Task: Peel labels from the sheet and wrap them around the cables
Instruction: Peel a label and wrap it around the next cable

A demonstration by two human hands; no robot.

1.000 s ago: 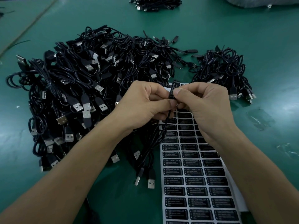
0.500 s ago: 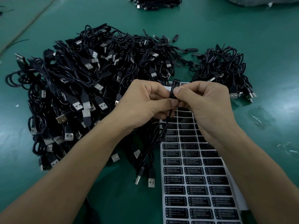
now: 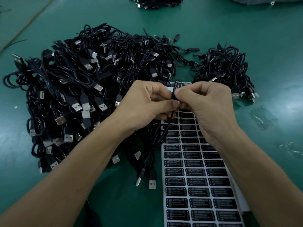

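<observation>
The two hands are close together over the top end of the sheet, fingertips nearly touching. The left hand point(image 3: 147, 102) pinches a thin black cable point(image 3: 171, 117) between thumb and curled forefinger. The right hand point(image 3: 208, 105) pinches a black label point(image 3: 177, 84) against that same cable just above, and the label's free end stands up between the two hands with its print running lengthwise. How far the label is wrapped round I cannot tell, as the fingers cover it.

Below the hands the cable drops to the worktop point(image 3: 246, 33), a green surface, along the left edge of the sheet. Two metal-tipped plugs point(image 3: 152, 184) lie side by side there, just beside the sheet.

The sheet point(image 3: 196, 185) lies flat, running from under the hands toward the person, with three columns of black labels printed "LED CONTROLLER"; the right forearm crosses over its right side.

A big heap of black cables point(image 3: 78, 89) with silver plugs spreads left of and behind the hands. A smaller heap point(image 3: 226, 68) sits to the right of the hands, apart from the big one. Another bundle point(image 3: 157, 2) lies at the far edge of the worktop. Some scraps of clear film point(image 3: 262, 118) lie on the green to the right.
</observation>
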